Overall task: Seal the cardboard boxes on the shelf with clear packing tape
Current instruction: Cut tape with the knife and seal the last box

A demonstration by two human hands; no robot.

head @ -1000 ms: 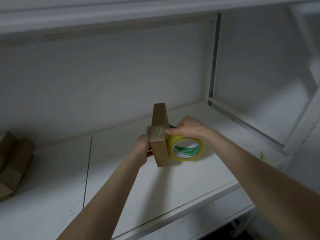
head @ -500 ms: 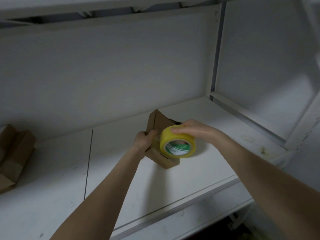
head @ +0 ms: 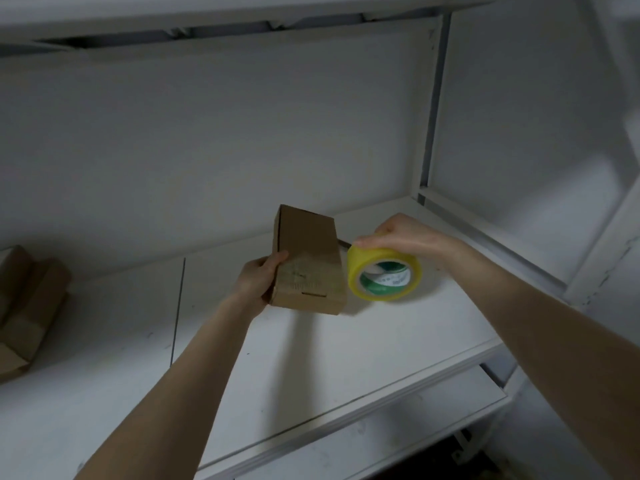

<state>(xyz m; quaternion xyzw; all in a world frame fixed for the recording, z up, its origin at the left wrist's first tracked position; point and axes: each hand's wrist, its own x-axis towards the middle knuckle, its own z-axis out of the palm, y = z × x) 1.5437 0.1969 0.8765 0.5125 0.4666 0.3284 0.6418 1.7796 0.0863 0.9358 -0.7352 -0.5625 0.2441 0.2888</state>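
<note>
**Item:** box, brown cardboard, flat and oblong.
**Location:** centre of view, above the white shelf. Its broad face is turned toward the viewer and its top leans toward 11 o'clock.
**Hold:** the left hand grasps it at its 9 o'clock edge, thumb on the front face and the other fingers wrapped behind. This hold probably presents the tabbed closure for taping and braces the box against the pull of the roll.
**Condition:** a faint glossy band crosses the lower half of the face, apparently tape already laid over the slot and tab.

**Item:** roll of tape, yellowish clear film with a green-and-white core label.
**Location:** just beside the box at its 3 o'clock, core facing the viewer.
**Hold:** the right hand clasps it from above, thumb at the near rim and fingers over the far side. The grip would likely let the roll turn and pay out round the box's edge.

**Item:** other boxes, a small brown stack.
**Location:** on the shelf at 9 o'clock of the view, well apart and cut off by the frame. Whether they are sealed cannot be told.

**Not determinable:**
- Whether the box's lower edge touches the shelf.
- Whether a strip runs from roll to box. A dark sliver shows at the roll's 11 o'clock, too dim to identify.
- The box's back face and the left hand's fingers behind it.
- Fine detail generally, as the light is low throughout.
</note>
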